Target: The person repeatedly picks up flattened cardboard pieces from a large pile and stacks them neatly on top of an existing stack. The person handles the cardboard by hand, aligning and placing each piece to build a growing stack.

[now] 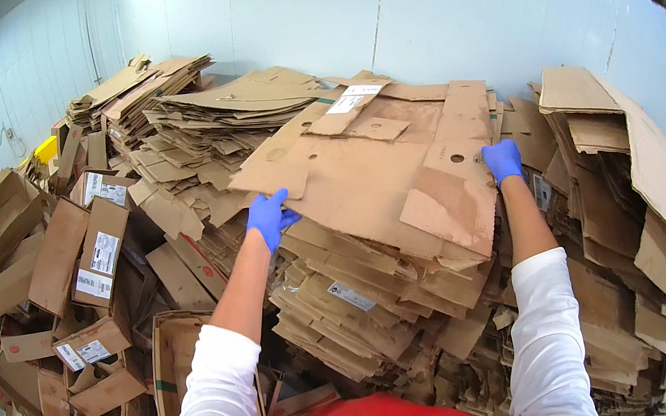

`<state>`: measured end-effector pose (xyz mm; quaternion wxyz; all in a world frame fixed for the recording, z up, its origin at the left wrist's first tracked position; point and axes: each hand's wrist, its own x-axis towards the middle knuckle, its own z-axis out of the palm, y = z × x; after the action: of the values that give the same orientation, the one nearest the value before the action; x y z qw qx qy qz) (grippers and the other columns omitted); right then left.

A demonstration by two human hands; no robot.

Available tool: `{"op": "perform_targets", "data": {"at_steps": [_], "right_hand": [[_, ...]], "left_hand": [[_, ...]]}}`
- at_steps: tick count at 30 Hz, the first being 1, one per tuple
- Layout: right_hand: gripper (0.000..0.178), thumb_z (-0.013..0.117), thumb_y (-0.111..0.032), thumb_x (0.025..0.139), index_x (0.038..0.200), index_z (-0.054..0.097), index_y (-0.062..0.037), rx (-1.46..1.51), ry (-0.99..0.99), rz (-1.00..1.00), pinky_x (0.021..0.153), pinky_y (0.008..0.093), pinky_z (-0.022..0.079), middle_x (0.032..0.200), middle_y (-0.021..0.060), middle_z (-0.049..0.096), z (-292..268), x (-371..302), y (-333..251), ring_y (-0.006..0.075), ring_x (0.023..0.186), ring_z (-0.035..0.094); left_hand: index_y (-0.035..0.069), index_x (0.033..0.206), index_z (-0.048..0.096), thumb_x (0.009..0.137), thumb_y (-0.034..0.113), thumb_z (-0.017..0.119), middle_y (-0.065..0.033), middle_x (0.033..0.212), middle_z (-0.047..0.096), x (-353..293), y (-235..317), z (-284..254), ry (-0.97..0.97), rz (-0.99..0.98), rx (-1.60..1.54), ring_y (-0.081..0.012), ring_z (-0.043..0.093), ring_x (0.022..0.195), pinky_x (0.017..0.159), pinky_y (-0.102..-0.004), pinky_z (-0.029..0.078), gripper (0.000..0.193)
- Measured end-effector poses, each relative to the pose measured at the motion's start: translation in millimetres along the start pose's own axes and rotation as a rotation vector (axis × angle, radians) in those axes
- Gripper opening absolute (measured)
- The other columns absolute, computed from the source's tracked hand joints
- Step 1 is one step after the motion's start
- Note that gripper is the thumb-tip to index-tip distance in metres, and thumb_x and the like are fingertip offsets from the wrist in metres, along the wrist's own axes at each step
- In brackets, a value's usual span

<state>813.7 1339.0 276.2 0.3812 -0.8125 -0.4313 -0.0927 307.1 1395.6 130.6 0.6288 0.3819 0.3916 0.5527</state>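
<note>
A flattened cardboard box (pixel 371 177) with several round holes and loose flaps lies on top of a tall stack of flattened cardboard (pixel 366 322). My left hand (pixel 270 219), in a blue glove, is closed at the box's left edge, thumb and fingers pinching it. On the opposite side, my blue-gloved right hand (pixel 503 161) grips the right edge beside a hole; its fingertips are partly hidden. A white label (pixel 353 99) shows on the far part of the box.
Unflattened brown boxes (pixel 105 248) are heaped at the left, some with white labels. More cardboard stacks (pixel 233 103) stand at the back left. Large bent sheets (pixel 638 139) lean at the right. A pale panelled wall (pixel 306 16) rises behind the stacks.
</note>
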Motion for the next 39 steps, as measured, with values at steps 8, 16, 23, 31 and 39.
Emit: {"op": "perform_targets", "data": {"at_steps": [8,16,23,31,39], "right_hand": [[0.03,0.063,-0.018,0.08,0.094,0.074,0.0056,-0.084,0.061,0.016,0.087,0.0517,0.056,0.105,0.0332,0.07,28,46,-12,0.0476,0.098,0.07],[0.022,0.063,-0.022,0.092,0.103,0.068,-0.0038,-0.34,0.035,-0.048,0.082,0.0505,0.058,0.099,0.0221,0.074,77,13,-7,0.0407,0.095,0.073],[0.039,0.07,-0.036,0.089,0.11,0.063,-0.0039,-0.457,0.579,-0.156,0.086,0.0527,0.057,0.106,0.0234,0.071,67,5,-6,0.0389,0.098,0.072],[0.082,0.079,-0.052,0.075,0.124,0.065,0.0113,-0.008,-0.222,0.191,0.098,0.0464,0.054,0.13,0.0323,0.063,42,45,28,0.0394,0.119,0.066],[0.11,0.081,-0.062,0.072,0.14,0.045,0.0155,-0.13,-0.174,0.022,0.11,0.0469,0.046,0.143,0.0353,0.051,41,-1,-1,0.0441,0.133,0.053]], "left_hand": [[0.007,0.126,0.054,0.099,0.017,0.063,-0.0131,0.109,0.067,128,22,37,0.045,0.028,-0.005,-0.0289,0.069,0.088,0.071,-0.0464,0.064,0.03],[0.006,0.124,0.06,0.098,0.021,0.062,-0.0133,0.108,0.068,171,-55,36,0.331,-0.083,-0.02,-0.0286,0.068,0.088,0.071,-0.0465,0.062,0.03],[0.002,0.118,0.061,0.096,0.029,0.068,-0.0167,0.105,0.067,151,-54,28,0.292,-0.168,0.194,-0.0268,0.067,0.086,0.062,-0.0417,0.06,0.036],[0.003,0.127,0.061,0.084,0.032,0.082,-0.0122,0.116,0.066,140,-56,40,0.359,-0.156,0.136,-0.0285,0.064,0.096,0.073,-0.0473,0.058,0.056],[0.005,0.131,0.061,0.091,0.025,0.078,-0.0146,0.129,0.063,160,-70,43,0.151,-0.277,0.114,-0.0319,0.062,0.108,0.086,-0.0523,0.056,0.048]]}}
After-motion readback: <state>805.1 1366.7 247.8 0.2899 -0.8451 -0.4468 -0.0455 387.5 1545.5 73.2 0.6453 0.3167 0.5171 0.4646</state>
